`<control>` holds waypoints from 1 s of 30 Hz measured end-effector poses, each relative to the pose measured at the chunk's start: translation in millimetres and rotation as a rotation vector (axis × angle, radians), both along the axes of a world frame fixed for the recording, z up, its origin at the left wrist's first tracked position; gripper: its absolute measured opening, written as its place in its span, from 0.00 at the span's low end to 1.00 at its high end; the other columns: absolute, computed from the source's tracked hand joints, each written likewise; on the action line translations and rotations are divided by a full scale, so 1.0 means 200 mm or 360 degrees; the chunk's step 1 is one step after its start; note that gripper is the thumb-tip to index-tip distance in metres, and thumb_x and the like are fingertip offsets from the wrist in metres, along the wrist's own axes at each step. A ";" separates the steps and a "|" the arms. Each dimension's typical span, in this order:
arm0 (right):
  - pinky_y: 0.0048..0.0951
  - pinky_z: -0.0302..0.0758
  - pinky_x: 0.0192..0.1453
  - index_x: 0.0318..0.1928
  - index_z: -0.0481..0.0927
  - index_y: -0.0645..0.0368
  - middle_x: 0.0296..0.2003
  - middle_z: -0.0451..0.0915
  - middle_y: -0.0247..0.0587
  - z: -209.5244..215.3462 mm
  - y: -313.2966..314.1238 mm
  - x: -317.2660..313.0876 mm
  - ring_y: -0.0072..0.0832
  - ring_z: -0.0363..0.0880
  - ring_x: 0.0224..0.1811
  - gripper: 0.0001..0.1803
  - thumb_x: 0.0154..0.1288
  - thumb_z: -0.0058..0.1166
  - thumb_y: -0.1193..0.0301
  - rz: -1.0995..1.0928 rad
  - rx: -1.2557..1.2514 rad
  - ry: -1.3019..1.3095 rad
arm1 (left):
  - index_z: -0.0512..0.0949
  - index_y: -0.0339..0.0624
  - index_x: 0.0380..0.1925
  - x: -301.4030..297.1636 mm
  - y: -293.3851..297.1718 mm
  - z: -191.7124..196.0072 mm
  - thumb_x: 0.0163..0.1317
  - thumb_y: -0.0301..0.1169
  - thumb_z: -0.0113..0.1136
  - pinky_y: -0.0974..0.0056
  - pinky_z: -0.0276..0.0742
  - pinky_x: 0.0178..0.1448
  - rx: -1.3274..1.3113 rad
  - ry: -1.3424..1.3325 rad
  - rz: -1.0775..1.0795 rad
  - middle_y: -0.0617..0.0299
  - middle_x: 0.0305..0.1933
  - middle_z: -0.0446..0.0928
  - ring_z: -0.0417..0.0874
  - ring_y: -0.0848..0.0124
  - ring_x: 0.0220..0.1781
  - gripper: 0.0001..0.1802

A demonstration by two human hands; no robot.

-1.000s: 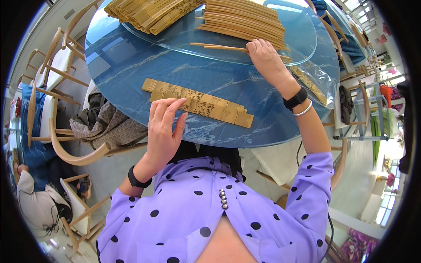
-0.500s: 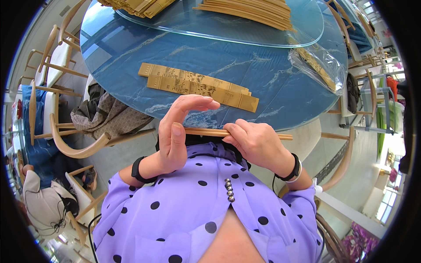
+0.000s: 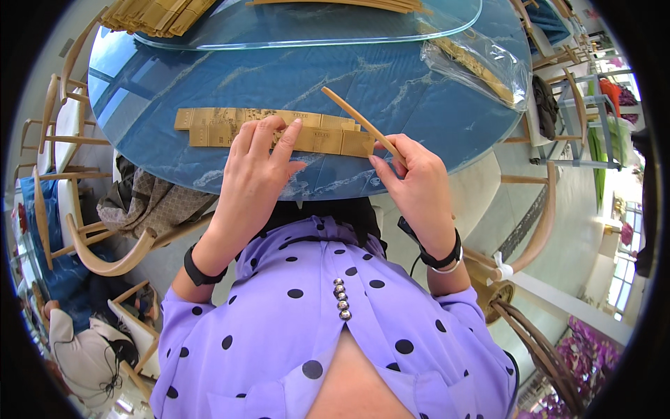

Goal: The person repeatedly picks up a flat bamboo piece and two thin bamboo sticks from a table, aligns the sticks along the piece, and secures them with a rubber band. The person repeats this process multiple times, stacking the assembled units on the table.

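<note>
Two long gold paper chopstick sleeves lie overlapped on the blue marbled table [image 3: 279, 77]; the far sleeve [image 3: 213, 115] shows behind the near sleeve [image 3: 317, 140]. My left hand [image 3: 255, 164] rests over the middle of the near sleeve, its fingers apart and fingertips on the paper. Wooden chopsticks [image 3: 352, 117] slant up and leftward from my right hand [image 3: 419, 181], which is closed on their lower end. The thumb and fingertips of that hand are at the near sleeve's right end. Whether they pinch the paper is hard to see.
On the glass turntable [image 3: 293, 43] lie a stack of gold sleeves [image 3: 157, 15] and a pile of chopsticks [image 3: 342, 4]. A clear plastic bag [image 3: 499, 66] with gold sleeves inside lies at the right. A wooden chair [image 3: 115, 262] with a draped patterned cloth [image 3: 150, 199] stands left.
Both hands have moved forward from the table's edge to the sleeves. The left hand has come down onto the near sleeve. The chopsticks, level before, now slant in the right hand.
</note>
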State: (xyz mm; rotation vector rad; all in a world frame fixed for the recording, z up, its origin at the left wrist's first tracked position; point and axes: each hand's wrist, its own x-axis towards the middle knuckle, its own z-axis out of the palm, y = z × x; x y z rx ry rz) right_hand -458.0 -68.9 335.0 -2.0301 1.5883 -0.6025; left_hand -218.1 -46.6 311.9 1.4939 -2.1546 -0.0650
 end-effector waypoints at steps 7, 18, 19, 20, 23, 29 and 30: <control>0.41 0.75 0.37 0.45 0.81 0.61 0.33 0.83 0.46 -0.09 -0.06 0.03 0.45 0.81 0.33 0.16 0.60 0.71 0.69 0.0072 -0.0155 0.0161 | 0.78 0.36 0.56 0.02 -0.06 -0.06 0.56 0.25 0.71 0.50 0.76 0.59 0.0074 0.0071 -0.0062 0.53 0.53 0.75 0.76 0.53 0.54 0.26; 0.33 0.69 0.32 0.38 0.81 0.63 0.24 0.75 0.38 0.00 -0.07 0.04 0.28 0.72 0.25 0.10 0.65 0.68 0.70 0.0081 0.0422 -0.0388 | 0.75 0.39 0.61 -0.02 -0.04 -0.05 0.57 0.33 0.72 0.49 0.71 0.68 -0.0106 0.0058 -0.0103 0.57 0.59 0.75 0.75 0.57 0.62 0.31; 0.31 0.67 0.31 0.38 0.81 0.63 0.24 0.74 0.35 0.00 -0.07 0.04 0.25 0.70 0.25 0.10 0.67 0.67 0.70 0.0113 0.0485 -0.0588 | 0.75 0.40 0.62 -0.05 -0.04 -0.04 0.57 0.35 0.72 0.49 0.69 0.70 -0.0182 0.0052 -0.0144 0.58 0.61 0.75 0.75 0.58 0.64 0.32; 0.29 0.66 0.30 0.37 0.81 0.63 0.23 0.73 0.31 0.00 -0.06 0.05 0.21 0.67 0.24 0.09 0.68 0.66 0.70 0.0141 0.0557 -0.0788 | 0.74 0.40 0.63 -0.08 -0.03 -0.04 0.59 0.36 0.70 0.50 0.68 0.71 -0.0220 -0.0022 -0.0233 0.58 0.60 0.75 0.75 0.58 0.65 0.32; 0.23 0.62 0.30 0.37 0.81 0.63 0.23 0.69 0.25 0.00 -0.07 0.06 0.14 0.63 0.27 0.10 0.71 0.65 0.69 0.0208 0.0686 -0.1050 | 0.73 0.37 0.63 -0.11 -0.07 -0.07 0.63 0.36 0.62 0.53 0.70 0.68 -0.0354 -0.0163 -0.0472 0.58 0.54 0.75 0.76 0.61 0.61 0.28; 0.18 0.62 0.31 0.44 0.84 0.65 0.26 0.72 0.21 0.03 -0.04 0.05 0.10 0.63 0.27 0.10 0.70 0.66 0.70 0.0195 0.0857 -0.1156 | 0.74 0.34 0.58 -0.05 -0.09 -0.04 0.60 0.30 0.59 0.58 0.75 0.53 -0.0244 -0.0145 -0.0511 0.59 0.43 0.71 0.76 0.63 0.47 0.25; 0.17 0.62 0.31 0.45 0.85 0.65 0.26 0.73 0.21 0.03 -0.05 0.04 0.10 0.64 0.27 0.11 0.70 0.67 0.71 0.0194 0.0900 -0.1177 | 0.74 0.34 0.58 -0.04 -0.09 -0.04 0.60 0.31 0.59 0.59 0.75 0.52 -0.0226 -0.0168 -0.0494 0.59 0.43 0.71 0.76 0.63 0.47 0.25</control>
